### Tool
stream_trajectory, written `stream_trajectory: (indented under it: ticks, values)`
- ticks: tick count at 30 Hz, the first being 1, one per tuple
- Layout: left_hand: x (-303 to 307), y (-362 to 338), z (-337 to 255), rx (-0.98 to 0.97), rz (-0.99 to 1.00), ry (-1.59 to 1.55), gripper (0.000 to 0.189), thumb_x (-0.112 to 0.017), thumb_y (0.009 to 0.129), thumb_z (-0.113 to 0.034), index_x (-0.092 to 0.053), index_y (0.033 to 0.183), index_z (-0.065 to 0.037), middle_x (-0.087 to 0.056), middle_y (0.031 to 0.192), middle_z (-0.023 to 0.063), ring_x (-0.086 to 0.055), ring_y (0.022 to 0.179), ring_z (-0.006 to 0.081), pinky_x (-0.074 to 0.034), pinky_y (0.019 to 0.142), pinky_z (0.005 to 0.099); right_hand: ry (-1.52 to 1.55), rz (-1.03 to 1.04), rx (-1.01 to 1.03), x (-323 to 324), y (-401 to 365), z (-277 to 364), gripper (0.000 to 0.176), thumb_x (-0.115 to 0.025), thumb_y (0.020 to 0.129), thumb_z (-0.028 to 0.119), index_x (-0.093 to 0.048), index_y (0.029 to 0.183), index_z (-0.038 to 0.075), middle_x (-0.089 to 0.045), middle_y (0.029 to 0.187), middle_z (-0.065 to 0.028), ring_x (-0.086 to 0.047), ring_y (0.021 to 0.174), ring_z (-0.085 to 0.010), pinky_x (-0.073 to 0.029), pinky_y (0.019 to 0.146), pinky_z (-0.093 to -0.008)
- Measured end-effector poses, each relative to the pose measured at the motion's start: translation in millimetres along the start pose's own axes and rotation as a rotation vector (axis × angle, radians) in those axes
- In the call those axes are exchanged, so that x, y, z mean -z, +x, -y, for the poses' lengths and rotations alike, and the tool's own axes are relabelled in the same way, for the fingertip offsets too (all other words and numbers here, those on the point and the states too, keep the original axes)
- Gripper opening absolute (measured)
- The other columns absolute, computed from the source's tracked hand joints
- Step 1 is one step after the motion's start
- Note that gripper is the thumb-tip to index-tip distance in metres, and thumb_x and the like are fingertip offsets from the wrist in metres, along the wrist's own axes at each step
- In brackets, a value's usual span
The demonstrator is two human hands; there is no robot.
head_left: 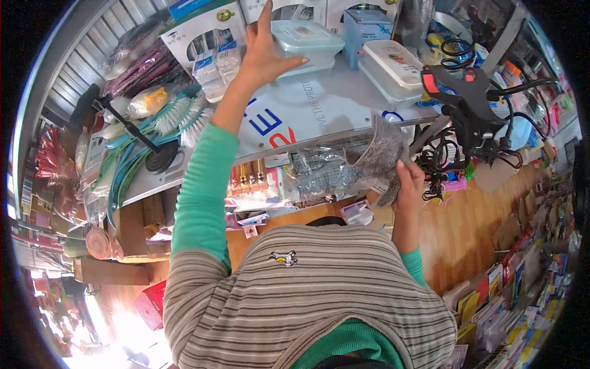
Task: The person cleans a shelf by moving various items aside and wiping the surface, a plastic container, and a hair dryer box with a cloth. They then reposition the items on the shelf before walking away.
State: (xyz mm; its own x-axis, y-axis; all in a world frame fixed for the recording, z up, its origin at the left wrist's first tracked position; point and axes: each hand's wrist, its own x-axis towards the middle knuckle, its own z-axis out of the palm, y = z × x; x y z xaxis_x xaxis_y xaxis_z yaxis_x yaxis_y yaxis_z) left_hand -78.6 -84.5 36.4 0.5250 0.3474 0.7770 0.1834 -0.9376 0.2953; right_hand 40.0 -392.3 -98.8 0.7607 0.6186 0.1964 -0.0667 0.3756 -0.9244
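Observation:
My left hand point(263, 56) reaches over the shelf with thumb and fingers spread. It is at the left front corner of a clear plastic food container point(307, 40) with a pale lid, the thumb lying across its front side. My right hand point(407, 184) is closed on a grey fuzzy cloth point(384, 154), which hangs at the shelf's front edge. To the right of the first container stands another lidded plastic container point(393, 67). Small clear boxes with blue labels point(218, 67) stand just left of my left hand.
White picture boxes point(206, 37) and a blue box point(365, 34) line the back. Brushes with green handles point(166, 123) and a black stand point(132, 126) lie left. A black-and-red clamp holder with cables point(467, 104) juts out right. Packaged goods point(319, 169) fill the lower shelf.

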Motion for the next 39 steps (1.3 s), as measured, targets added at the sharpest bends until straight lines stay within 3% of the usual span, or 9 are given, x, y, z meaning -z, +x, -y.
stream_trajectory:
  ticks: [2,4,13,16,18,22,30,36,39]
  values:
    - [-17.7,11.5,15.5,-0.026,0.021,-0.003,0.08,-0.072,0.068,-0.027,-0.027,0.131,-0.005,-0.029,0.133,0.0155,-0.037,0.116,0.0383,-0.039,0.09,0.0385,0.027,-0.046,-0.009,8.3,-12.6,-3.9,0.021,-0.056,0.082,0.015,-0.06,0.094,-0.003,-0.061,0.086,-0.0027,-0.053,0.075,-0.0088,-0.042,0.069,-0.0233]
    - [-37.3,16.3,30.6,0.112,0.13,-0.198,0.111,-0.081,0.054,-0.025,-0.008,0.136,-0.004,-0.028,0.129,0.0251,-0.025,0.123,0.0342,-0.025,0.103,0.041,0.054,-0.161,-0.114,16.3,-22.8,-6.3,0.021,-0.056,0.083,0.015,-0.06,0.094,-0.002,-0.06,0.084,-0.0024,-0.053,0.074,-0.0089,-0.042,0.067,-0.0225]
    - [-43.0,0.9,62.1,0.067,0.138,0.196,0.082,-0.076,0.059,-0.03,-0.036,0.127,-0.007,-0.035,0.126,0.024,-0.027,0.121,0.0369,-0.03,0.098,0.0442,0.045,-0.189,-0.068,30.7,-27.3,-11.4,0.019,-0.056,0.083,0.013,-0.06,0.095,-0.002,-0.061,0.083,-0.003,-0.054,0.073,-0.0086,-0.043,0.067,-0.0233]
    - [-38.1,-1.9,24.5,0.092,0.049,0.303,0.074,-0.075,0.061,-0.03,-0.041,0.123,-0.009,-0.036,0.125,0.0247,-0.03,0.118,0.0392,-0.03,0.096,0.0453,0.067,-0.146,-0.113,20.7,-20.2,-9.2,0.019,-0.055,0.084,0.012,-0.06,0.095,-0.002,-0.061,0.085,-0.0037,-0.055,0.074,-0.0085,-0.043,0.067,-0.0229]
    - [-51.7,-3.0,3.9,-0.11,-0.051,0.154,0.071,-0.075,0.062,-0.029,-0.043,0.122,-0.01,-0.035,0.125,0.0246,-0.031,0.116,0.0409,-0.03,0.097,0.0455,0.083,-0.113,-0.153,15.3,-13.5,-10.5,0.019,-0.055,0.084,0.012,-0.06,0.095,-0.002,-0.062,0.086,-0.0041,-0.055,0.074,-0.0084,-0.043,0.067,-0.0227]
    - [-87.9,-5.0,-67.5,-0.313,0.127,-0.097,0.069,-0.073,0.064,-0.035,-0.044,0.121,-0.009,-0.034,0.126,0.0239,-0.031,0.118,0.0404,-0.029,0.098,0.0442,0.039,-0.081,-0.09,6.0,-5.6,-15.7,0.018,-0.055,0.084,0.012,-0.06,0.094,-0.003,-0.062,0.085,-0.004,-0.054,0.072,-0.0084,-0.043,0.066,-0.0227]
    - [-158.6,-10.1,-146.8,-0.036,0.156,-0.146,0.073,-0.073,0.059,-0.045,-0.046,0.118,-0.012,-0.026,0.129,0.0271,-0.012,0.123,0.0517,-0.022,0.087,0.0698,0.053,-0.125,-0.078,18.3,-21.6,-23.0,0.018,-0.055,0.084,0.01,-0.06,0.096,-0.002,-0.062,0.089,-0.0065,-0.057,0.077,-0.012,-0.045,0.071,-0.0252]
    - [-196.3,-12.9,-116.2,-0.179,0.09,-0.183,0.049,-0.068,0.067,-0.016,-0.051,0.112,-0.007,-0.038,0.123,0.0203,-0.028,0.118,0.0422,-0.032,0.087,0.0622,0.064,-0.178,-0.089,23.7,-36.9,-19.5,0.019,-0.056,0.083,0.012,-0.06,0.096,-0.002,-0.062,0.09,-0.007,-0.058,0.077,-0.013,-0.045,0.071,-0.0265]
    - [-168.0,-17.0,-110.4,-0.317,-0.095,-0.18,0.044,-0.068,0.064,-0.012,-0.055,0.105,-0.004,-0.051,0.112,0.0159,-0.041,0.112,0.0328,-0.038,0.092,0.041,0.104,-0.201,-0.12,26.0,-33.9,-22.4,0.022,-0.057,0.083,0.013,-0.058,0.099,-0.002,-0.062,0.092,-0.007,-0.057,0.078,-0.0128,-0.045,0.07,-0.0263]
